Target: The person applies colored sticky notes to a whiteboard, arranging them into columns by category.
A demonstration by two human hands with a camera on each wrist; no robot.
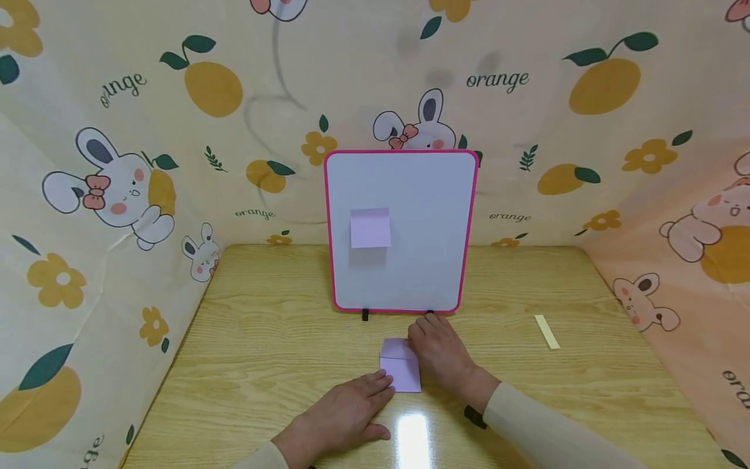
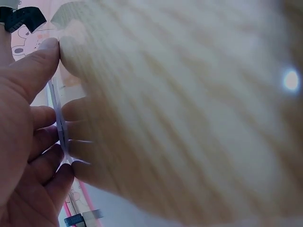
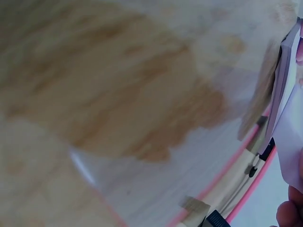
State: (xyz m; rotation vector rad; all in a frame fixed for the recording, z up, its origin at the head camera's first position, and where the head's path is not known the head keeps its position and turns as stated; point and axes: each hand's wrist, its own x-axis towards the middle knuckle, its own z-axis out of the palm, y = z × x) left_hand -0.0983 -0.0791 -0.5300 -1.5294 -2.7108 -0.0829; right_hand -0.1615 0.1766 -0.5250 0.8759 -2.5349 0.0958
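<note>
1. On the bench: purple note pad, top sheet partly lifted.
2. Right hand: fingers curled, pinching that sheet's upper right.
3. Left hand: fingers nearly straight, touching pad's lower left.
4. Behind: whiteboard (one purple note attached).

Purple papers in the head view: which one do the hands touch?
The purple pad lying on the table, touched by the left hand and right hand; the other, the purple note, is on the whiteboard, away from both.
</note>
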